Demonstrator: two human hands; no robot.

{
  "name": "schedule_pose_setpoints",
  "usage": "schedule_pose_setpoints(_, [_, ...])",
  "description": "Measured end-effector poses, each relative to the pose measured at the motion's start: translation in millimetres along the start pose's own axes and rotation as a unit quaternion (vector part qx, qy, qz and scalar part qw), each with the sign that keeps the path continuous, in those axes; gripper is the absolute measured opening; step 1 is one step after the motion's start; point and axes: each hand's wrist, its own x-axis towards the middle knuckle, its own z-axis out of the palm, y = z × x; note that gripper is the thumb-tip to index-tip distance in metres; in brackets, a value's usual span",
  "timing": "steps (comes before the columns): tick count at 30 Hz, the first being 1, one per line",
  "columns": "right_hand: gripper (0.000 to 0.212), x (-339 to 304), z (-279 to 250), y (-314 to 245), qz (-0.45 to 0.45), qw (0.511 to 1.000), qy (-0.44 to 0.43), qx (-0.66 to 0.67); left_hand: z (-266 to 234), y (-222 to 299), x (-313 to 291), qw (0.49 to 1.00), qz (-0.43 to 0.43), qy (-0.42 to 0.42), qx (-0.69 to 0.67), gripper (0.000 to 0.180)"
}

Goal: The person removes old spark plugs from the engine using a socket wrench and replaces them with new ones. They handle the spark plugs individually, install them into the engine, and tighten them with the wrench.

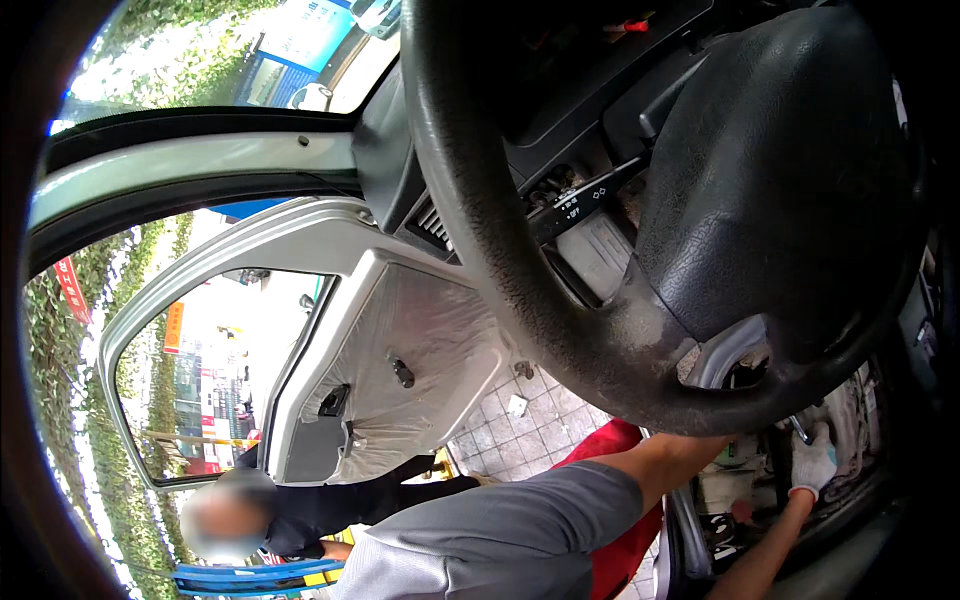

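My left arm (670, 468), in a grey short sleeve, reaches forward behind the lower rim of the black steering wheel (540, 330). That rim hides my left hand, so its fingers and anything in them do not show. My right hand (816, 462) wears a white glove and is closed round a short, shiny metal rod-like tool (800, 430). The tool's far end points toward the wheel. Around the right hand lies an opened, dirty compartment with metal parts and wiring (740, 480).
The wheel's worn hub cover (770, 190) fills the upper right. An opened vehicle door (400, 350) with plastic film on its inner panel stands at the left. Below it a person in dark clothes (310, 515) is nearby. Red cloth (620, 560) shows beside my left arm, over tiled paving (520, 425).
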Motion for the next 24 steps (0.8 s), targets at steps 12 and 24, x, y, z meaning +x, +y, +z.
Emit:
schedule_pose_setpoints(12, [0.061,8.2,-51.2,-3.5,-0.045,0.993,0.089,0.056,-7.7,-3.2,-12.8,1.000,0.005,0.014,0.000,0.036])
schedule_pose_setpoints(24, [0.062,-28.2,-71.4,-42.2,0.067,0.997,-0.008,0.044,26.3,-9.5,32.2,1.000,0.027,-0.006,-0.001,0.036])
